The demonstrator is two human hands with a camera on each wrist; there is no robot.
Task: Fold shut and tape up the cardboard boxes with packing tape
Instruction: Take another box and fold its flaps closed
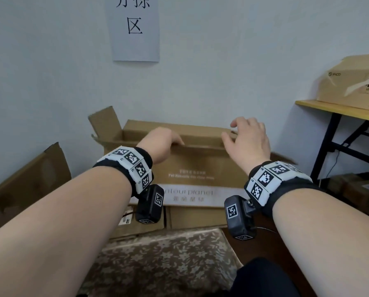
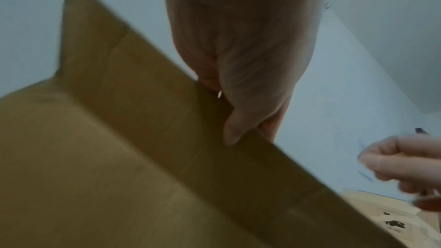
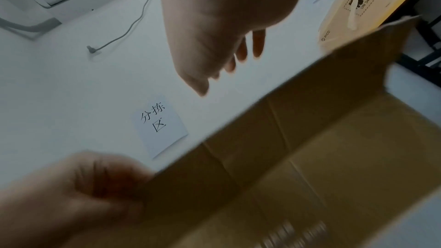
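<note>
A brown cardboard box point(image 1: 192, 168) with printed lettering stands open against the wall, its left end flap point(image 1: 104, 123) sticking up. My left hand point(image 1: 164, 142) grips the top edge of the near long flap point(image 2: 214, 148), thumb on the outer face and fingers curled over the edge. My right hand point(image 1: 246, 139) hovers just above the box's right end, fingers spread and relaxed, holding nothing; in the right wrist view the right hand point(image 3: 219, 48) is clear of the cardboard point(image 3: 322, 139). No tape roll is in view.
More cardboard point(image 1: 25, 185) leans at the left, and flattened boxes point(image 1: 179, 217) lie under the open one. A yellow-topped table point(image 1: 340, 110) at the right carries another carton point(image 1: 350, 82). A paper sign point(image 1: 134, 28) hangs on the wall. A patterned cloth point(image 1: 164, 260) lies in front.
</note>
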